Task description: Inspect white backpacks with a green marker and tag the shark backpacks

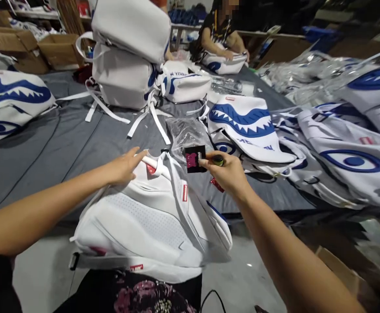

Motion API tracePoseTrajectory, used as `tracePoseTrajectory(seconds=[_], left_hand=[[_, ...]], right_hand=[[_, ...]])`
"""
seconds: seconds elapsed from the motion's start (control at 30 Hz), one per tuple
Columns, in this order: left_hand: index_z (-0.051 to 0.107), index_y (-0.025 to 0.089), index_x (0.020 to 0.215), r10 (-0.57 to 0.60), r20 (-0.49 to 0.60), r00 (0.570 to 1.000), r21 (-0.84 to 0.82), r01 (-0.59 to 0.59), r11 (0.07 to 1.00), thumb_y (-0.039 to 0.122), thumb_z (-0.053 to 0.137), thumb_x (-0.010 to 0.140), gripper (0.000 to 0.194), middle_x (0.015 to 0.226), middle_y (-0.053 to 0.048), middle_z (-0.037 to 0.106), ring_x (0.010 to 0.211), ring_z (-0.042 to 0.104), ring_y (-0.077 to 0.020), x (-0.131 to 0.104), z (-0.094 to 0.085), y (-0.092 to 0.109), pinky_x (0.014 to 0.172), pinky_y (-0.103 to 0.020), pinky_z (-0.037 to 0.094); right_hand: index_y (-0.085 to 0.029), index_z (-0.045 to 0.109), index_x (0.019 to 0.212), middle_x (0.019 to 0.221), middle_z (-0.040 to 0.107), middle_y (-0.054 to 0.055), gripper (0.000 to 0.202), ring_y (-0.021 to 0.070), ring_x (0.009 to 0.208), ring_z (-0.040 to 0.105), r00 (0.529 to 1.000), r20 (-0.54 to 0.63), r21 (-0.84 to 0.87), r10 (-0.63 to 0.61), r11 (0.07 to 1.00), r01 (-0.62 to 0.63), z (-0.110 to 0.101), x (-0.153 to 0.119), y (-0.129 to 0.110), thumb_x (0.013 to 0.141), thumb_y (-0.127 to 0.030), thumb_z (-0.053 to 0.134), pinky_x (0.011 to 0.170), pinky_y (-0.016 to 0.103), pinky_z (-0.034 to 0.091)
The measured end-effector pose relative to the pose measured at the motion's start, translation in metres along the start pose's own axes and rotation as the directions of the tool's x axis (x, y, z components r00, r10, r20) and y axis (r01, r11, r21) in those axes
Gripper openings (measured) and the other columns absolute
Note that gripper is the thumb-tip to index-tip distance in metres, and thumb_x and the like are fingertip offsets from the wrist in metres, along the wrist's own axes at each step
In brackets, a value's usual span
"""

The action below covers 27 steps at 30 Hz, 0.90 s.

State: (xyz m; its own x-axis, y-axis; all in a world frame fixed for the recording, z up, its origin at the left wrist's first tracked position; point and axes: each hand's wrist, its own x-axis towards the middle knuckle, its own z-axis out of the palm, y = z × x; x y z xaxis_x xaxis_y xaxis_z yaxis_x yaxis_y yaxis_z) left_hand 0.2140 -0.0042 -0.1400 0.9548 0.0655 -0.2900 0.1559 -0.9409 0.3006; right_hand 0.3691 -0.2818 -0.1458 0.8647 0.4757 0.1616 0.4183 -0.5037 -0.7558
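Observation:
A white backpack (137,213) with small red labels leans against the table's near edge, its straps and perforated back panel towards me. My left hand (124,167) rests at its top beside the carry handle, fingers stretched out. Over the table, right of the handle, my right hand (227,171) pinches a black hang tag (195,159) with a pink figure on it. A small dark and yellow-green object (219,160) also sits in that hand; its kind is unclear. Just behind the tag lies a clear plastic bag (185,130). Something small, red and glittery (217,184) shows below my right hand.
White backpacks (127,74) are stacked at the back left. Backpacks with blue shark mouths (245,121) lie to the right, another (14,104) at the left. Across the grey-covered table (69,126), a person (222,39) handles a white bag. Cardboard boxes (59,50) stand behind.

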Motion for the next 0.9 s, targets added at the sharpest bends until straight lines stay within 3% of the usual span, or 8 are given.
tracePoseTrajectory(seconds=[0.1,0.3,0.4,0.57,0.7,0.77,0.83,0.9], left_hand=[[0.016,0.016,0.158,-0.004,-0.117,0.993,-0.148,-0.013,0.989,0.017,0.052,0.083,0.083,0.164,-0.015,0.020,0.151,0.024,-0.0279,-0.018,0.006,-0.006,0.121,-0.043,0.027],[0.028,0.013,0.154,-0.033,-0.315,0.948,-0.355,-0.086,0.931,0.025,0.047,0.086,0.072,0.156,-0.011,0.040,0.143,0.041,-0.0255,-0.047,0.019,-0.003,0.119,-0.045,0.033],[0.032,0.013,0.152,-0.030,-0.361,0.932,-0.397,-0.125,0.910,0.025,0.047,0.086,0.070,0.155,-0.011,0.042,0.142,0.042,-0.0243,-0.053,0.022,-0.001,0.119,-0.044,0.033],[0.034,0.011,0.151,-0.027,-0.393,0.919,-0.437,-0.161,0.885,0.025,0.046,0.087,0.066,0.154,-0.010,0.044,0.140,0.044,-0.0230,-0.054,0.027,-0.004,0.118,-0.041,0.035],[0.039,0.011,0.149,-0.044,-0.410,0.911,-0.502,-0.185,0.845,0.027,0.048,0.086,0.066,0.152,-0.010,0.046,0.139,0.045,-0.0240,-0.047,0.033,-0.011,0.119,-0.041,0.035],[0.041,0.012,0.148,-0.079,-0.401,0.913,-0.561,-0.176,0.809,0.031,0.051,0.086,0.066,0.151,-0.010,0.048,0.138,0.046,-0.0250,-0.043,0.036,-0.016,0.118,-0.041,0.035],[0.044,0.013,0.146,-0.113,-0.387,0.915,-0.621,-0.168,0.766,0.037,0.052,0.087,0.064,0.149,-0.010,0.050,0.137,0.048,-0.0258,-0.041,0.037,-0.019,0.118,-0.041,0.035],[0.046,0.015,0.145,-0.122,-0.381,0.916,-0.647,-0.170,0.743,0.042,0.050,0.090,0.062,0.148,-0.009,0.052,0.136,0.049,-0.0260,-0.041,0.038,-0.020,0.118,-0.041,0.035]], right_hand=[[-0.015,0.069,0.080,0.069,0.063,0.002,0.028,0.0133,0.059,0.054,0.984,0.162,0.189,-0.071,0.981,0.039,0.010,-0.020,-0.034,0.074,-0.042,0.068,0.058,0.027,0.042],[-0.018,0.074,0.094,0.074,0.070,0.002,0.021,0.0138,0.062,0.057,0.895,0.352,-0.044,-0.274,0.950,0.308,0.055,-0.038,-0.076,0.082,-0.025,0.058,0.060,0.026,0.038],[-0.021,0.074,0.094,0.073,0.070,0.001,0.023,0.0143,0.065,0.059,0.834,0.499,-0.223,-0.236,0.895,0.387,0.075,-0.042,-0.084,0.080,-0.013,0.057,0.061,0.025,0.034],[-0.021,0.073,0.098,0.074,0.070,0.002,0.021,0.0151,0.067,0.060,0.707,0.695,-0.294,-0.130,0.846,0.445,0.099,-0.042,-0.092,0.082,-0.015,0.062,0.060,0.025,0.030],[-0.017,0.072,0.103,0.087,0.073,0.010,0.025,0.0200,0.075,0.065,0.627,0.774,-0.421,-0.093,0.664,0.618,0.112,-0.038,-0.103,0.091,-0.011,0.051,0.059,0.029,0.028],[-0.016,0.071,0.103,0.093,0.073,0.011,0.027,0.0209,0.080,0.066,0.584,0.806,-0.414,-0.093,0.617,0.669,0.113,-0.036,-0.107,0.093,-0.010,0.047,0.059,0.029,0.030],[-0.016,0.071,0.101,0.097,0.073,0.011,0.026,0.0206,0.081,0.066,0.592,0.801,-0.421,-0.090,0.619,0.663,0.112,-0.036,-0.107,0.093,-0.010,0.047,0.060,0.028,0.032],[-0.016,0.069,0.104,0.100,0.072,0.010,0.025,0.0199,0.080,0.066,0.652,0.752,-0.446,-0.097,0.652,0.613,0.111,-0.038,-0.104,0.093,-0.011,0.047,0.061,0.028,0.034]])
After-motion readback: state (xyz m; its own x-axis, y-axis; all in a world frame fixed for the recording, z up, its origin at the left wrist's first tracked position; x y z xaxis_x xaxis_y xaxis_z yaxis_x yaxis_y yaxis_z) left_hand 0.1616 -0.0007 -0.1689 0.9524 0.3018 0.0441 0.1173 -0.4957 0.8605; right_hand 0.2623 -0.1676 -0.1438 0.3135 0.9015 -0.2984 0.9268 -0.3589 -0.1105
